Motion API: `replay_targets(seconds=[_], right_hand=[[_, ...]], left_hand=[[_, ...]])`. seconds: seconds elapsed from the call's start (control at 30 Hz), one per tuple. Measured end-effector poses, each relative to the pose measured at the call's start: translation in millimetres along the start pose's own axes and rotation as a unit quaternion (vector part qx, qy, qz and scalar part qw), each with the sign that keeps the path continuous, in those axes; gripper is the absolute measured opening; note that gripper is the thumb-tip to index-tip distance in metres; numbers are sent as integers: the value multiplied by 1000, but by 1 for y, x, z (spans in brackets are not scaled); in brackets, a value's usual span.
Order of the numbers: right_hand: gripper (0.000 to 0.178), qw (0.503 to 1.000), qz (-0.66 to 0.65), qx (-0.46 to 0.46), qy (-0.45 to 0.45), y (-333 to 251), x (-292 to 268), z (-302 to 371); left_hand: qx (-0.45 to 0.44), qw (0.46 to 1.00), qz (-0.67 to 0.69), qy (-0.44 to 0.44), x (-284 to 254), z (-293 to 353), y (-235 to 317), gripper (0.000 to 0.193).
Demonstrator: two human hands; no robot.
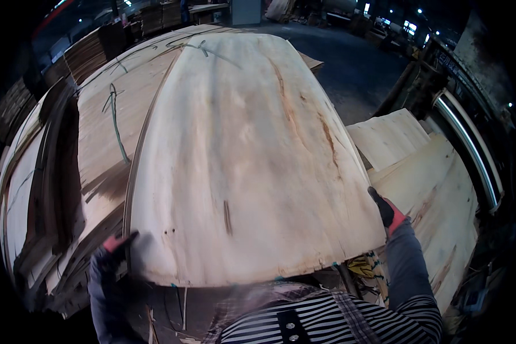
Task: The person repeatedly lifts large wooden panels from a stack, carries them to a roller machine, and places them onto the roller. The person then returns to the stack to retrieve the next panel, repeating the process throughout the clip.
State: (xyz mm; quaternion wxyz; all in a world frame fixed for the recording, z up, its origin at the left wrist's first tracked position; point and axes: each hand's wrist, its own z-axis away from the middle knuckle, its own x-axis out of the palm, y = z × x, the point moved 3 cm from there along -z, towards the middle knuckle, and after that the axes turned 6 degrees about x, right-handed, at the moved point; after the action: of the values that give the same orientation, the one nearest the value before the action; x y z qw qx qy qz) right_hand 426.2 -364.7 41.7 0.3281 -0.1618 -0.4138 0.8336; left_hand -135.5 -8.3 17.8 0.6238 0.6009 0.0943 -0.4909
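A large pale veneer sheet (pixel 241 155) with brown streaks, a few cracks and small knots stretches away in front of me. Its near edge is close to my body. My left hand (pixel 119 242), in a red and dark glove, grips the left edge near the front corner, thumb on top. On the opposite edge, a little farther away, my right hand (pixel 391 213) in a similar glove holds the sheet, dark fingertips along its rim. The fingers under the sheet are hidden. A green cord (pixel 203 49) lies near the far left corner.
Stacked veneer (pixel 106 143) with a tied green cord (pixel 116 120) lies to the left. More veneer sheets (pixel 430 189) lie to the right, beside a shiny metal roller (pixel 470 149). Wood stacks (pixel 97 51) stand farther back. Wood scraps (pixel 152 324) lie by my feet.
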Motion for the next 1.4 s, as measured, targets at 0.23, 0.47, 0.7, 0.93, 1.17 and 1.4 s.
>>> replay_targets(seconds=[0.23, 0.47, 0.7, 0.93, 1.17, 1.4], right_hand=[[45, 993, 5, -64, -95, 17, -20, -6], [42, 992, 42, -69, -93, 25, -52, -16], [51, 989, 91, -117, 13, 44, -42, -43], [47, 982, 147, -45, 111, 54, -14, -17], [45, 973, 120, -91, 174, 17, 52, 93], [40, 960, 116, -129, 219, 18, 87, 183]], left_hand=[[50, 987, 143, 52, 23, -32, -5, 23], [1, 968, 210, 138, 85, -12, -25, 19], [-34, 971, 96, 215, 120, -5, -44, 43], [-26, 923, 299, -243, 23, -71, -15, 42], [-1, 975, 217, -44, 7, -131, 41, 27], [114, 970, 212, -27, 10, -104, 78, 26]])
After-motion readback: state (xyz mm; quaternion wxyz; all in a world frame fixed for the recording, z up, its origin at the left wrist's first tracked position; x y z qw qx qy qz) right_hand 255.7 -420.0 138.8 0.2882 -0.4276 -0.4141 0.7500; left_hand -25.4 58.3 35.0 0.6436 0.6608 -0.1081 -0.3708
